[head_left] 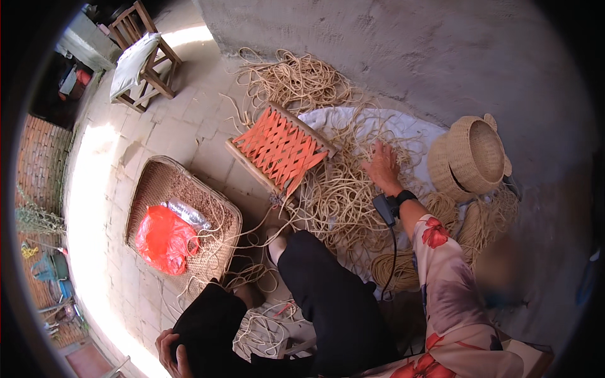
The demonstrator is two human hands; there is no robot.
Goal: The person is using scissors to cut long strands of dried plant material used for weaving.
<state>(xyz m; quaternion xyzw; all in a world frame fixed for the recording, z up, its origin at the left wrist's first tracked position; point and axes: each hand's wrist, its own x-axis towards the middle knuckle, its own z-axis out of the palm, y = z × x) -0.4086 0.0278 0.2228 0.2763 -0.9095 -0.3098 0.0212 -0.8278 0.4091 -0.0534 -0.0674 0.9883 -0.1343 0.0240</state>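
Currently R hand [381,165], fingers spread wide and flat, sorts the tangled cord pile [343,195] lying directly under and around them, small orange-strapped stool [280,148] just beside; L hand [171,354] rests on knee, grip unclear; next prob. needs isolating one strand.

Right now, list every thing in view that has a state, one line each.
Right hand: open, spread on the loose cord.
Left hand: resting on the knee, holding nothing.
Small stool: tipped over, orange webbing showing.
Woven baskets: nested, lying on their side.
Flat basket: holds a red bag.
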